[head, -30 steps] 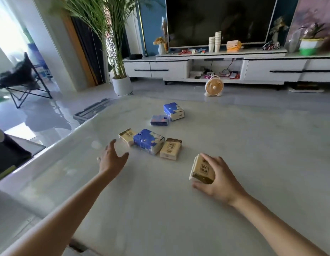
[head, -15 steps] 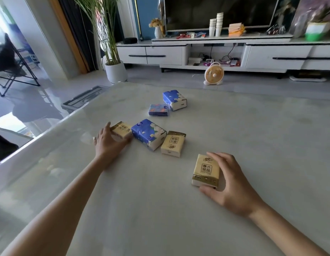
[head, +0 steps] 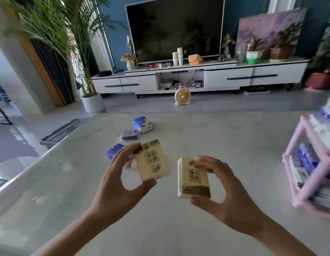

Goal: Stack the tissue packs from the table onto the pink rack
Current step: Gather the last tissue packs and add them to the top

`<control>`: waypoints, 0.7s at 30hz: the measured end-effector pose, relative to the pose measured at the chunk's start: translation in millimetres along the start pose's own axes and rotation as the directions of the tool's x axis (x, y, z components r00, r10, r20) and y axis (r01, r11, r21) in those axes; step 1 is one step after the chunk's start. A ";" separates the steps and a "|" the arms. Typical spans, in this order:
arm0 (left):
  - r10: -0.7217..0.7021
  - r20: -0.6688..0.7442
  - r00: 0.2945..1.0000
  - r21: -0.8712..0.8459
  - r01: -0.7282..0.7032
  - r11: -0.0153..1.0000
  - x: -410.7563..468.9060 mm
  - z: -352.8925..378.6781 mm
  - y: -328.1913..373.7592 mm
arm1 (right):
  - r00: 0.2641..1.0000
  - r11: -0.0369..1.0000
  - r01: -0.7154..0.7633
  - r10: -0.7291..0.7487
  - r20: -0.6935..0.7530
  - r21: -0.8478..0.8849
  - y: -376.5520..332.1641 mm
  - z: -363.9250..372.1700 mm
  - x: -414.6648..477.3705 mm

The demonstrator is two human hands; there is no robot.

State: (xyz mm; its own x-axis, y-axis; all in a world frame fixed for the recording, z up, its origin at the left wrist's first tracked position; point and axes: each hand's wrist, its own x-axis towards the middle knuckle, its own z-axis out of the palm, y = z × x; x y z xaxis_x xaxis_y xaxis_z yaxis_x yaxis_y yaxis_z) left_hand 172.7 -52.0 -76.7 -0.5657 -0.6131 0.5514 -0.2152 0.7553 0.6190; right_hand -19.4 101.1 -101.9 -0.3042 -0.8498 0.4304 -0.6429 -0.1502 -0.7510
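1. A pale marble table (head: 197, 137) fills the foreground; a dark TV (head: 176, 28) and a small fan (head: 182, 96) stand beyond it.
2. The left hand (head: 114, 183) is raised off the table and pinches a tan tissue pack (head: 153, 161) between thumb and fingertips.
3. The right hand (head: 225, 198), just beside the left, grips a second tan pack (head: 193, 178) upright by its ends.
4. Three blue packs (head: 143, 124) (head: 130, 134) (head: 114, 153) lie on the table beyond the left hand.
5. The pink rack (head: 308, 187) stands well to the right of the right hand, with packs on its shelves.
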 end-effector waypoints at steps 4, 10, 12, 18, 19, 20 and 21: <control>0.115 0.038 0.993 -0.238 -0.103 0.966 19.2 35.6 89.1 | 0.988 0.984 0.111 -0.125 -0.094 -0.142 -46.4 -100.0 -49.3; 0.338 0.113 0.934 -0.536 -0.230 0.813 59.9 110.3 200.5 | 0.973 0.923 -0.050 -0.041 -0.228 -0.380 -55.7 -256.6 -80.8; 0.360 0.171 0.917 -0.537 -0.219 0.815 73.4 135.1 224.3 | 0.970 0.913 -0.075 -0.026 -0.242 -0.401 -65.6 -284.3 -94.1; 0.267 0.350 0.898 -0.498 -0.063 0.865 103.6 184.4 249.7 | 0.976 0.832 -0.210 0.144 -0.166 -0.513 -52.5 -332.7 -78.1; 0.258 0.355 0.898 -0.488 -0.057 0.871 105.6 188.7 249.5 | 0.976 0.827 -0.214 0.160 -0.146 -0.520 -49.5 -337.3 -72.9; 0.253 0.358 0.899 -0.473 -0.059 0.879 106.4 191.7 248.8 | 0.978 0.828 -0.209 0.170 -0.123 -0.520 -47.1 -340.1 -68.5; 0.250 0.360 0.899 -0.449 -0.068 0.891 106.4 194.4 248.4 | 0.976 0.826 -0.218 0.195 -0.100 -0.520 -44.5 -342.1 -64.9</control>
State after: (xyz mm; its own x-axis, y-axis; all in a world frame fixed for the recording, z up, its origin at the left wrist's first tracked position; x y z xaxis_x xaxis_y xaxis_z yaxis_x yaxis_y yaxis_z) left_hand -95.7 115.4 27.0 -0.8489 -0.2787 0.4491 0.2045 0.6104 0.7653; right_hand -211.5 335.8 74.9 -0.4923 -0.8082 0.3232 -0.8300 0.3240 -0.4541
